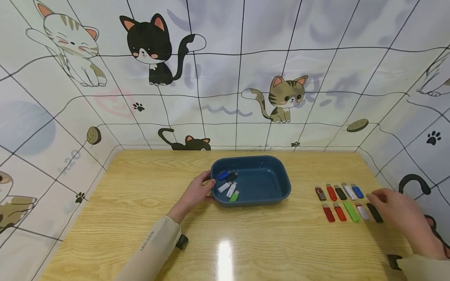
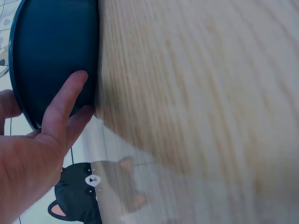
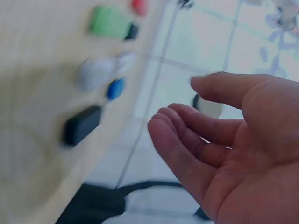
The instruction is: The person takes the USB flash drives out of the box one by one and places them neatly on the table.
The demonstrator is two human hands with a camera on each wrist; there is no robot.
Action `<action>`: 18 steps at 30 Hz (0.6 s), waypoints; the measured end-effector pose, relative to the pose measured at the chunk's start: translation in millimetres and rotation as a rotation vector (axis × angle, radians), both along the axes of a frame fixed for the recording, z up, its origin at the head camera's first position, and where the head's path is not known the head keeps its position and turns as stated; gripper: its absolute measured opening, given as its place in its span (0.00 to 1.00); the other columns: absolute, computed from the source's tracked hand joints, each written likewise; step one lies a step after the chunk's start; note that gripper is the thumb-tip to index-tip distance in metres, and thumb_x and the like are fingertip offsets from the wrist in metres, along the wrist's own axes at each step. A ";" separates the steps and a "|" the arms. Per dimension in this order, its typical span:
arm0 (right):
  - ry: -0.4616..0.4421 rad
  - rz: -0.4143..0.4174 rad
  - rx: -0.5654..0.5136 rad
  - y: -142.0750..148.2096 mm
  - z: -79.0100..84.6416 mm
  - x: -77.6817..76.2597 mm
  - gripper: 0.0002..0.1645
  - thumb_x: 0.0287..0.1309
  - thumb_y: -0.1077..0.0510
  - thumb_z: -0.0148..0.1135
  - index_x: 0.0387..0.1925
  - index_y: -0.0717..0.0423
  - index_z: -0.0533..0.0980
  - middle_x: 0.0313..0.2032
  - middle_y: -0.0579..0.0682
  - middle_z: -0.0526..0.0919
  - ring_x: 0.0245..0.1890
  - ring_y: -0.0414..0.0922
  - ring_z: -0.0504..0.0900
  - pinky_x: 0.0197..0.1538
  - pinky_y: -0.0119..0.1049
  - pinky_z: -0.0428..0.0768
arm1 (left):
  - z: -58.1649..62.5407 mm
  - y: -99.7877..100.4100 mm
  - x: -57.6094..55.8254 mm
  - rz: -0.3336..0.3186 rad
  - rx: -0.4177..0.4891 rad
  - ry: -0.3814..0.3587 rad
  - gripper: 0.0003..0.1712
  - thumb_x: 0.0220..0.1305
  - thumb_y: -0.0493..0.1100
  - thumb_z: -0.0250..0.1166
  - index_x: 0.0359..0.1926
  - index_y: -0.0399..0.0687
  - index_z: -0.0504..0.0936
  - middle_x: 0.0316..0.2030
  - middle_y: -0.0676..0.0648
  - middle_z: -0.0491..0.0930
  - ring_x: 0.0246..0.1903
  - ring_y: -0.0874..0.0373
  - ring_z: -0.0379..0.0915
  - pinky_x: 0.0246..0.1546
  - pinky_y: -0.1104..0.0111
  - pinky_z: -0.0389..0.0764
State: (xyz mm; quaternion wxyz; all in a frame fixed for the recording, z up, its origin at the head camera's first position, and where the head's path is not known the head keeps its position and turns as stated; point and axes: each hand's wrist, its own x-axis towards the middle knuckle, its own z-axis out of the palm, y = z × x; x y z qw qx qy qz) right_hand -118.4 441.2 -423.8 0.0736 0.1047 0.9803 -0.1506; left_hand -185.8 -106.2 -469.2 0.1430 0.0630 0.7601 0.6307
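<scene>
The largest thing is a white cloth wall [image 1: 218,78] with black grid lines and printed cartoon cats, and before it stands a table of light yellowish wood [image 1: 140,187]. On the table, near its far edge, sits a dark blue rectangular plastic bin [image 1: 260,183] with rounded corners. A beige sleeve [image 1: 154,246] with small dark letters comes in from below, and from it the left hand [image 1: 195,191] reaches to the left end of the bin, gripping it there: the thumb is at the rim, while the other fingers, rather straight, lie against the outer wall. The right hand [image 1: 400,210] is half opened with nothing in it; its fingers are softly bent, with a gap to the thumb, and it is just beside the right end of two rows of small USB sticks lying flat on the table, to the right of the bin. The far row has, from the left, a dark red stick with metal cover [image 1: 320,193], then red, black, white and blue ones; the near row has dark red, red, bright green [image 1: 351,212], white with a red end, and black [image 1: 374,212]. Inside the bin, gathered at its left side, lie five more sticks: blue [image 1: 223,175], black, two whitish and green [image 1: 234,196].
</scene>
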 end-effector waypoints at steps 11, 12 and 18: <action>0.254 0.198 -0.237 -80.2 14.7 0.6 0.32 0.81 0.46 0.46 0.66 0.72 0.70 0.59 0.76 0.76 0.52 0.71 0.79 0.44 0.65 0.81 | -1.7 -0.9 -1.6 -0.002 0.017 -0.007 0.29 0.80 0.39 0.53 0.76 0.36 0.62 0.72 0.32 0.65 0.62 0.34 0.74 0.44 0.51 0.89; 0.252 0.225 -0.275 -88.2 12.4 -1.0 0.32 0.82 0.47 0.46 0.67 0.71 0.69 0.60 0.75 0.75 0.53 0.71 0.78 0.45 0.64 0.81 | -1.4 -0.8 -1.5 -0.002 0.017 -0.006 0.29 0.80 0.39 0.53 0.76 0.36 0.62 0.72 0.32 0.65 0.62 0.34 0.74 0.44 0.51 0.89; 0.169 0.324 -0.502 -130.3 -1.9 -10.6 0.37 0.81 0.44 0.47 0.76 0.67 0.60 0.68 0.71 0.70 0.63 0.69 0.74 0.57 0.65 0.79 | -1.6 -1.0 -1.7 -0.004 0.033 -0.006 0.29 0.80 0.38 0.53 0.77 0.35 0.62 0.72 0.31 0.65 0.62 0.34 0.74 0.44 0.50 0.89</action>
